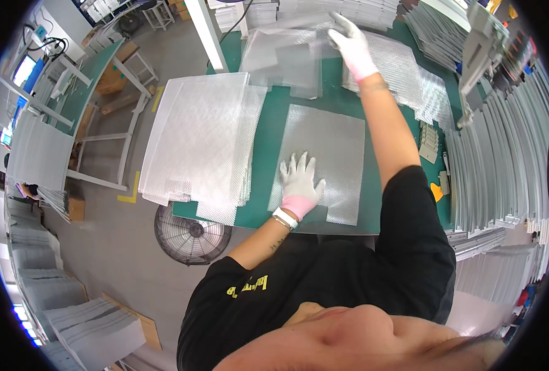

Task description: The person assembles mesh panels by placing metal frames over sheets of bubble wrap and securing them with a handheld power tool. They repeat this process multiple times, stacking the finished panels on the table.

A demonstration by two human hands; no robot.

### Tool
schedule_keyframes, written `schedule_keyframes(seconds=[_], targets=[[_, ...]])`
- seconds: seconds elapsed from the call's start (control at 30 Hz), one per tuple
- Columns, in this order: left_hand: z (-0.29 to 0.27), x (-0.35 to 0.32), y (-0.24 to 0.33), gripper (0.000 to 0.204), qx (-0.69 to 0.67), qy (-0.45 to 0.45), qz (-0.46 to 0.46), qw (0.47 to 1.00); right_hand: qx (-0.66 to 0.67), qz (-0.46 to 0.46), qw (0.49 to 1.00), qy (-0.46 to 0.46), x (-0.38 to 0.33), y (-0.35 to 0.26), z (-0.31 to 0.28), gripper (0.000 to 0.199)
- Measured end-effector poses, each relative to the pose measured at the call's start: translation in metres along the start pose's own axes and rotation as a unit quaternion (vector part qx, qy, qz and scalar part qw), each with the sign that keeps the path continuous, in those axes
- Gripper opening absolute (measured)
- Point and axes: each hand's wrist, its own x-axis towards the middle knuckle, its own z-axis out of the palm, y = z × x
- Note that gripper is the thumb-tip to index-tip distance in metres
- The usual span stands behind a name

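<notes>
Mesh sheet (324,154) lies pinned on the green bench (268,130) under the flat, spread left hand (299,182), apparently to stop sliding. Far beyond it, the right hand (352,43) pinches a blurred translucent sheet (287,52), lifting it off the pile beneath.

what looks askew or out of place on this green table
The stack of mesh sheets at the left is fanned unevenly and overhangs the green table edge above the floor fan. The sheet under the left hand lies flat.
</notes>
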Motion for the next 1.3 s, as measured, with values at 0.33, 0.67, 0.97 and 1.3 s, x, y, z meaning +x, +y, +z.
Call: schedule_keyframes(seconds=[0.33,0.67,0.97,1.3], targets=[[0.034,-0.018,-0.011,0.062,-0.455,0.002,-0.169,0.874,0.094,0.006,0.990,0.108,-0.246,-0.082,-0.072,0.062],[-0.066,-0.072,0.017,0.101,-0.224,0.106,-0.084,0.965,-0.195,0.176,0.964,0.034,-0.385,-0.060,-0.077,0.056],[-0.021,-0.060,0.006,0.089,-0.100,0.085,-0.054,0.990,-0.357,0.097,0.929,-0.016,-0.373,-0.013,-0.077,0.050],[-0.010,-0.063,0.001,0.079,-0.050,0.038,-0.065,0.996,-0.402,0.077,0.912,-0.033,-0.389,0.012,-0.076,0.046]])
